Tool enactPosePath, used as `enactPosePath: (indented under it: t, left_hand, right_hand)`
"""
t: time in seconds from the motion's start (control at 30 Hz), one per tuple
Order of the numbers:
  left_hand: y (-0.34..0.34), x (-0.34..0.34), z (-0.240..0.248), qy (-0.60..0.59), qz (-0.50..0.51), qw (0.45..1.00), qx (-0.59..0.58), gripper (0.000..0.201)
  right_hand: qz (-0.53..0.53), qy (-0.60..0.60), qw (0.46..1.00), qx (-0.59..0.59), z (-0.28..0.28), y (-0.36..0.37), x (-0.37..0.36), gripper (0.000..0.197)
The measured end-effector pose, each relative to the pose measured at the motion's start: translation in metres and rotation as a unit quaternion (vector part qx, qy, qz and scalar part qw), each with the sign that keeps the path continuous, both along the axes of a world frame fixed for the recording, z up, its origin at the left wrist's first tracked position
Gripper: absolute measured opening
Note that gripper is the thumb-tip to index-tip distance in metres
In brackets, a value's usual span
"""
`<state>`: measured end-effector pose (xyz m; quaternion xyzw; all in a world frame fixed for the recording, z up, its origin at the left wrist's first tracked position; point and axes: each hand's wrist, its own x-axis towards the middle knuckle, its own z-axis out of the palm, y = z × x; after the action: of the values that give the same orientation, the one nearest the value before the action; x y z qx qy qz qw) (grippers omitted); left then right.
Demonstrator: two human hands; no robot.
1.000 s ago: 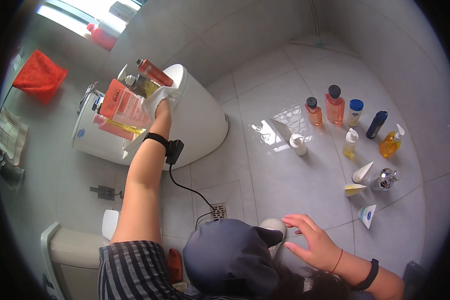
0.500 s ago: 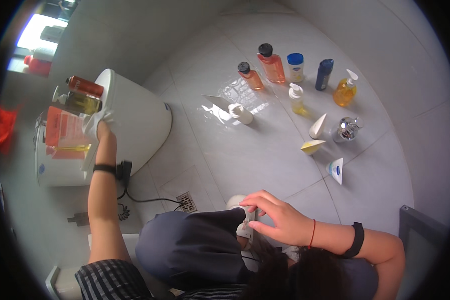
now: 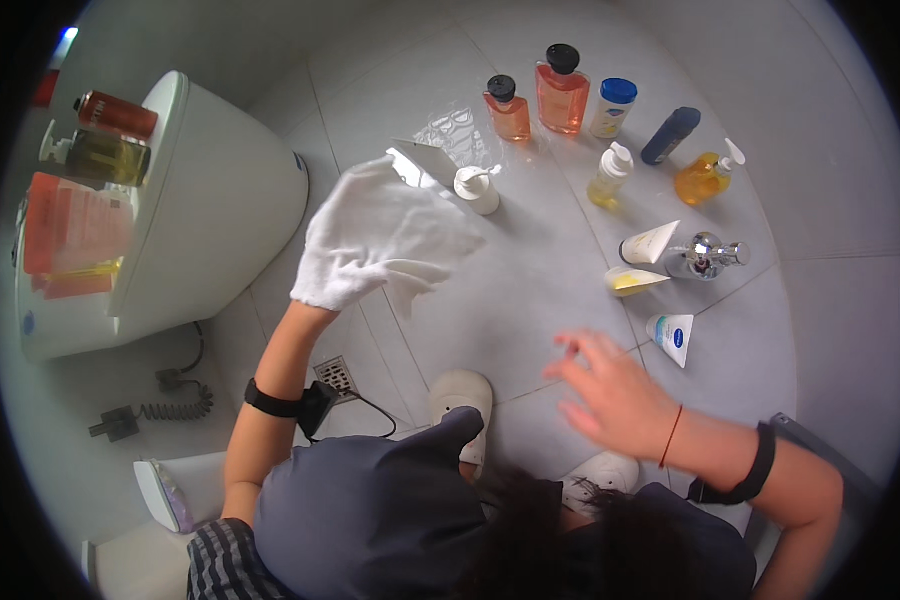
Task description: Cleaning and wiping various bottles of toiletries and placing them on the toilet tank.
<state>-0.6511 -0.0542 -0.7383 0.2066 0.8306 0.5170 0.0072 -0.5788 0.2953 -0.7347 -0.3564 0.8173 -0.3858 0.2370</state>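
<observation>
Nearest the person, the right hand [image 3: 610, 395] hangs open above the tiled floor [image 3: 530, 280], fingers spread and slightly blurred, grasping nothing. Just beyond its fingertips lies a white tube with a blue label [image 3: 673, 338]; past that lie a tube with a yellow end [image 3: 633, 282], a cream tube [image 3: 650, 243] and a chrome fitting [image 3: 705, 256].

The left hand [image 3: 380, 245], in a white cloth glove, is raised ahead and to the left of the right hand, fingers loose, holding nothing. A white pump bottle [image 3: 477, 188] stands just beyond its fingertips.

Farthest off is a row of bottles [image 3: 610, 105]. A toilet [image 3: 205, 200] stands left of the gloved hand.

Judgement: the hands are reaching towards the floor items with no grasp yet made. The next move calls for closing on one item without toppling its neighbours.
</observation>
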Motion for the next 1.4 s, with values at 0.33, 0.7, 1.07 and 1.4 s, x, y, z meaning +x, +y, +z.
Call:
enactPosePath:
  t: [0.33, 0.7, 1.07, 1.4]
  left_hand:
    - [0.014, 0.014, -0.027, -0.277, 0.089, 0.931, 0.222, 0.037]
    - [0.017, 0.004, -0.049, -0.378, 0.257, 0.576, 0.678, 0.04]
    - [0.068, 0.05, -0.001, -0.117, 0.187, 0.957, 0.187, 0.033]
    - [0.127, 0.05, 0.006, -0.341, 0.012, 0.846, 0.409, 0.042]
  right_hand:
    - [-0.094, 0.22, 0.971, -0.002, -0.059, -0.176, -0.179, 0.02]
    - [-0.08, 0.3, 0.937, -0.159, -0.05, -0.171, -0.152, 0.02]
    - [-0.057, -0.127, 0.949, -0.284, 0.035, -0.073, -0.063, 0.062]
    - [-0.157, -0.463, 0.829, -0.271, -0.006, -0.012, 0.006, 0.052]
